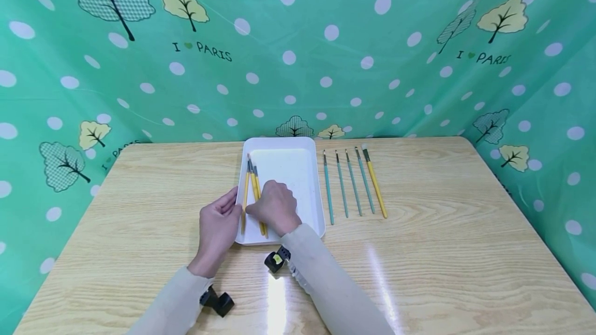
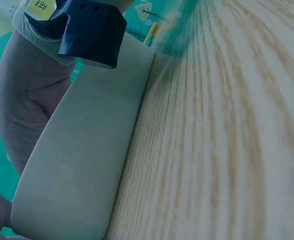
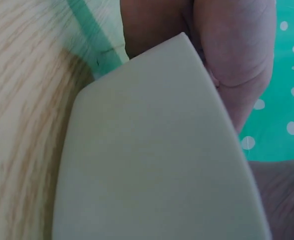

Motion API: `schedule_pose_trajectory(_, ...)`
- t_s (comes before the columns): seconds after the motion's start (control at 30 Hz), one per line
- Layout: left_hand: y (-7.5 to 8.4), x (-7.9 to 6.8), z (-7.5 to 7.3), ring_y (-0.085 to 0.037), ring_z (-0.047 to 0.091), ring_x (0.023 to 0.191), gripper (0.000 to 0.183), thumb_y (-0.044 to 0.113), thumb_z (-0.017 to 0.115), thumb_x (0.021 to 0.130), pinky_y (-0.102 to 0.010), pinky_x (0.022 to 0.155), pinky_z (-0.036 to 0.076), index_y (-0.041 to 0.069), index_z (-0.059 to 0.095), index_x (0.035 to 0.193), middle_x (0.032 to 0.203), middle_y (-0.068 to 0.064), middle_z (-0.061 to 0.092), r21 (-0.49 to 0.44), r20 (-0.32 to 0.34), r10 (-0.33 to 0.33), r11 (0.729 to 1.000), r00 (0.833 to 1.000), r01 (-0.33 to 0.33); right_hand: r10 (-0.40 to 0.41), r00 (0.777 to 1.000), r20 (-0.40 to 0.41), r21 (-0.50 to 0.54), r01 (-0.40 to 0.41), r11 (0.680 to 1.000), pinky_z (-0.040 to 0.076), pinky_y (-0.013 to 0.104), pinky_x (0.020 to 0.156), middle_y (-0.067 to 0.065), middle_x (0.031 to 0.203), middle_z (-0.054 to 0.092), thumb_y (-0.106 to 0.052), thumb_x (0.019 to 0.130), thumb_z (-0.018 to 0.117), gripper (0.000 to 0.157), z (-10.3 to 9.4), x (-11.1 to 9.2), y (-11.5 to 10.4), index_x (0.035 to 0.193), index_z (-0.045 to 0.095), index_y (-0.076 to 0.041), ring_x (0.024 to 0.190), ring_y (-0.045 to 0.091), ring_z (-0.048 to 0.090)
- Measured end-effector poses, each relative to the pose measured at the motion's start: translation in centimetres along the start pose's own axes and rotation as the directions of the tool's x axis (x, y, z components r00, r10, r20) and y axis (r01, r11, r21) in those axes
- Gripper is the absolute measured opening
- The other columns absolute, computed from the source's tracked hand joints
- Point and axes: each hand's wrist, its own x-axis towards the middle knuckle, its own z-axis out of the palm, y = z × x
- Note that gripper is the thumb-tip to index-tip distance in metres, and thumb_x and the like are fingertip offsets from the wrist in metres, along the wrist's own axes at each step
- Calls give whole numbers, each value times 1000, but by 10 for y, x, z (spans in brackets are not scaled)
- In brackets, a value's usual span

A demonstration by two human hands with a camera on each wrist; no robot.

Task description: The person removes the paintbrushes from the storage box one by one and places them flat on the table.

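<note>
A white tray [image 1: 293, 156] holds several yellow-handled paintbrushes [image 1: 255, 186] along its left side. My left hand [image 1: 220, 226] grips the tray's left wall, its thumb at the rim beside the leftmost paintbrush [image 1: 246, 190]. Over the tray, my right hand [image 1: 274, 206] has its fingers curled, and its fingertips pinch the handle of that leftmost brush; the palm side is hidden. In the left wrist view, the tray's outer wall [image 2: 87, 130] covers most of the work. The right wrist view likewise shows mainly the tray wall [image 3: 151, 140], with hands partly behind it.
Right of the tray, several teal-handled paintbrushes [image 1: 353, 182] lie in a row beside one yellow-handled brush [image 1: 376, 185]. The wooden table [image 1: 442, 252] meets a green dotted curtain [image 1: 326, 56] at its back and sides. Each wrist wears a black camera [image 1: 218, 301].
</note>
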Motion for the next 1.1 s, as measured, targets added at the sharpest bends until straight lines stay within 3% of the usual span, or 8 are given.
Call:
schedule_pose_trajectory(0.17,0,0,0,-25,56,135,46,3,53,99,-26,105,51,4,55,145,147,-19,57,-6,0,6,1000,1000,-6,-28,1000,3,-31,28,999,46,27,41,2,63,55,-26,79,85,34,-2,1,1,72,56,-11,52,16,55)
schedule_pose_trajectory(0.37,-1,0,1,-24,58,134,47,3,52,99,-25,101,54,6,54,146,148,-17,57,24,-5,-2,1000,1000,2,-8,998,69,69,3,998,46,24,42,4,67,63,-19,85,80,22,-13,5,5,77,63,-7,55,16,58)
schedule_pose_trajectory(0.6,-3,1,1,-24,58,133,47,3,52,99,-21,98,55,5,54,146,147,-18,57,14,-2,1,1000,1000,-1,-37,989,140,174,12,985,46,18,45,4,70,68,-12,88,78,13,-24,9,11,79,70,-7,56,13,60)
schedule_pose_trajectory(0.83,-2,1,1,-23,58,134,46,4,53,101,-20,98,54,5,53,146,147,-18,57,11,4,-1,1000,1000,1,0,976,217,334,-74,940,65,27,58,8,77,71,-5,87,77,8,-33,15,17,87,69,-4,61,16,70)
schedule_pose_trajectory(1.1,-1,1,1,-24,58,134,46,6,53,102,-21,99,55,7,52,147,148,-17,56,29,7,-5,1000,1000,4,-3,974,226,427,-96,899,67,32,68,9,83,71,-8,88,78,10,-44,20,25,90,69,-4,69,20,75)
